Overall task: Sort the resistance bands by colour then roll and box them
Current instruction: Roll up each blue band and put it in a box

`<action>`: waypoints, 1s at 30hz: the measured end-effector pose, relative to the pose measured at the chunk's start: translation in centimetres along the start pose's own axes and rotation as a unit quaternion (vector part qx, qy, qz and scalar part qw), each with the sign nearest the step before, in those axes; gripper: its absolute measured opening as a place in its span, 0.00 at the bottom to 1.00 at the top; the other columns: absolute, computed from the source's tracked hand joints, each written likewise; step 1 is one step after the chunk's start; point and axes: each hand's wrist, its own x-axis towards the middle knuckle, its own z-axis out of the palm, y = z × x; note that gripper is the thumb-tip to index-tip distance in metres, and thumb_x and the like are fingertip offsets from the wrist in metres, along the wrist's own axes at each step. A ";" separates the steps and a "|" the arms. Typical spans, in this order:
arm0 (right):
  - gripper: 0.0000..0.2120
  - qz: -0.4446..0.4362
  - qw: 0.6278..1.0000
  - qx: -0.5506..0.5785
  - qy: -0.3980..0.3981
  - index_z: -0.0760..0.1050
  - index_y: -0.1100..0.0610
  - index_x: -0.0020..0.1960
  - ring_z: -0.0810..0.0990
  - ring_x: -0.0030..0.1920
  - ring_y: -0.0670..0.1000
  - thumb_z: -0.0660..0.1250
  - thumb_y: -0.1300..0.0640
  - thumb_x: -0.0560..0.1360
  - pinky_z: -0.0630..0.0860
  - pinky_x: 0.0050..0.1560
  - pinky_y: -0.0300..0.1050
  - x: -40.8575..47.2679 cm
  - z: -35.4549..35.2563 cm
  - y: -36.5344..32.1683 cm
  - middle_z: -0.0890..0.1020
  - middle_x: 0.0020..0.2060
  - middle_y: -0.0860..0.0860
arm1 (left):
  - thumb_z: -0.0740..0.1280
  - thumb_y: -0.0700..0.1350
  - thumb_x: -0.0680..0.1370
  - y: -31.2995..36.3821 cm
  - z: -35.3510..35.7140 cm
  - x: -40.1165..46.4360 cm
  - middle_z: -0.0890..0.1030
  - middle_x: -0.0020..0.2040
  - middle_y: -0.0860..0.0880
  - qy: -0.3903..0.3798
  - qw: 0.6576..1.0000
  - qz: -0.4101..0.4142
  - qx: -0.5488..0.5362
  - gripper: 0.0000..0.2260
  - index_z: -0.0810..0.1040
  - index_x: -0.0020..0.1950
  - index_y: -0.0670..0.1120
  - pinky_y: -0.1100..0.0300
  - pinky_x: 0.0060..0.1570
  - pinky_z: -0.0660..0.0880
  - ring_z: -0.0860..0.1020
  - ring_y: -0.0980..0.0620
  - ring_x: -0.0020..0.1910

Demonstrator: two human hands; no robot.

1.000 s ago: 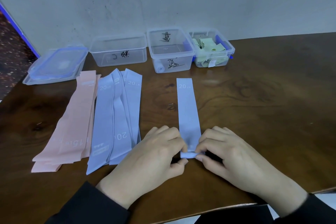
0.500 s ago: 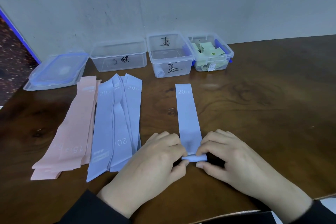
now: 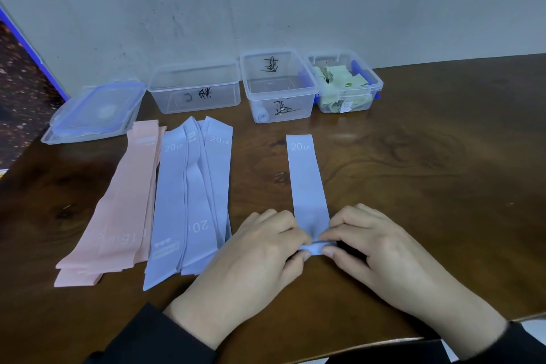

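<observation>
both our left hand [image 3: 257, 248] and right hand [image 3: 381, 248] pinch the blue band [image 3: 307, 186]'s near end; uneven pressure could skew the roll.

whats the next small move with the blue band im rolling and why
Probably keep rolling it away from you. Both hands, left hand and right hand, pinch only a small roll at the near end of the blue band, and most of it lies flat on the table toward the boxes.
</observation>
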 end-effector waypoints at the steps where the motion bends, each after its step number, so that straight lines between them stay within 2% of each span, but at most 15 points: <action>1: 0.11 0.002 1.000 0.002 -0.002 0.82 0.46 0.54 0.75 0.49 0.44 0.63 0.44 0.81 0.76 0.49 0.46 0.0 -0.1 0.0 0.76 0.49 0.37 | 0.60 0.52 0.81 0.0 0.0 0.0 0.74 0.46 0.58 0.002 1.000 0.000 0.004 0.11 0.82 0.53 0.55 0.64 0.41 0.69 0.69 0.58 0.45; 5: 0.14 0.009 1.000 0.008 -0.015 0.81 0.44 0.55 0.75 0.51 0.43 0.64 0.39 0.78 0.76 0.50 0.46 0.0 -0.1 0.1 0.75 0.50 0.36 | 0.64 0.49 0.82 -0.1 0.2 0.0 0.73 0.45 0.58 0.014 1.000 -0.002 0.012 0.08 0.83 0.53 0.54 0.61 0.39 0.71 0.68 0.58 0.44; 10: 0.11 0.012 1.000 0.007 -0.005 0.82 0.47 0.55 0.74 0.49 0.42 0.65 0.45 0.79 0.77 0.49 0.47 0.1 0.0 0.1 0.76 0.50 0.38 | 0.68 0.54 0.77 0.0 0.2 0.0 0.75 0.49 0.59 0.016 1.000 -0.021 0.002 0.11 0.80 0.58 0.54 0.64 0.42 0.72 0.69 0.60 0.48; 16: 0.12 0.007 1.000 0.015 -0.006 0.83 0.47 0.54 0.74 0.47 0.43 0.62 0.44 0.81 0.76 0.47 0.46 0.0 -0.1 0.1 0.75 0.48 0.38 | 0.63 0.53 0.80 0.2 0.0 -0.1 0.74 0.48 0.59 0.010 1.000 -0.023 -0.012 0.08 0.80 0.53 0.54 0.61 0.41 0.74 0.69 0.58 0.46; 22: 0.12 0.019 0.999 0.034 0.002 0.82 0.46 0.55 0.76 0.51 0.43 0.63 0.43 0.80 0.76 0.51 0.44 0.1 -0.1 0.3 0.77 0.50 0.37 | 0.54 0.54 0.82 0.1 0.3 0.0 0.74 0.46 0.58 0.011 1.000 -0.027 -0.005 0.16 0.80 0.52 0.53 0.58 0.43 0.73 0.69 0.57 0.45; 26: 0.13 0.024 0.999 0.024 -0.001 0.83 0.45 0.57 0.75 0.51 0.44 0.67 0.41 0.77 0.76 0.52 0.45 0.2 0.1 0.5 0.75 0.50 0.37 | 0.55 0.52 0.83 -0.1 0.5 0.2 0.74 0.44 0.57 0.031 0.999 -0.033 0.004 0.16 0.82 0.53 0.53 0.56 0.42 0.73 0.70 0.57 0.44; 30: 0.14 0.023 1.000 0.016 0.000 0.83 0.47 0.59 0.75 0.50 0.45 0.65 0.44 0.79 0.77 0.49 0.47 0.2 0.3 0.5 0.75 0.50 0.38 | 0.58 0.57 0.79 0.0 0.5 0.1 0.75 0.48 0.58 0.027 0.999 -0.042 -0.002 0.17 0.80 0.60 0.53 0.58 0.44 0.75 0.72 0.58 0.47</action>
